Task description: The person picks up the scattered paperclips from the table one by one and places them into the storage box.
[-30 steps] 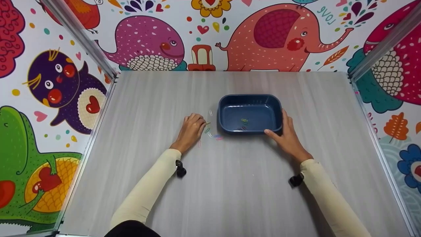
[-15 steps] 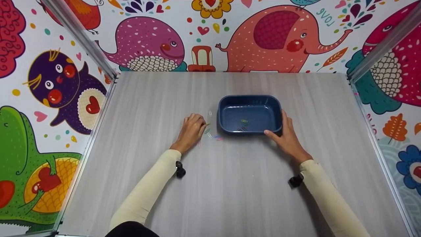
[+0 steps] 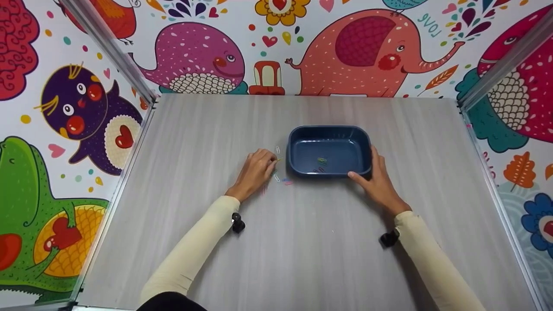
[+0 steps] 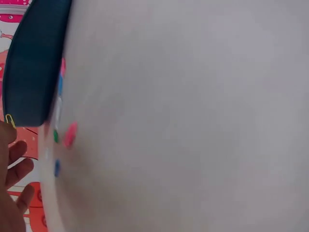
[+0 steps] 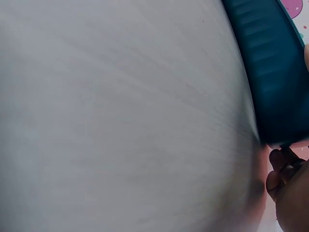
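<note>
My left hand (image 3: 255, 170) pinches a yellow paper clip (image 3: 278, 160) between thumb and fingertips, just left of a dark blue plastic box (image 3: 345, 149). The left wrist view shows the same clip (image 4: 10, 119) poking up from the fingertips against the box wall. With my right hand (image 3: 380, 183) I grip the box at its near right corner, thumb at the front rim and fingers along the right side. Inside lie a few paper clips, a yellow-green one (image 3: 322, 160) and dark red ones (image 3: 319, 169) among them.
Several loose paper clips lie on the grey table (image 3: 302, 246) between hand and box: a white one (image 3: 278, 149) farther back, another white one (image 3: 277, 178) and a pink one (image 3: 288, 183) nearer. Cartoon-printed walls (image 3: 198, 56) enclose the back and sides.
My left hand has shifted slightly right toward the box, carrying the pinched yellow paper clip. My right hand and the box stay in place; the head view has tilted slightly.
</note>
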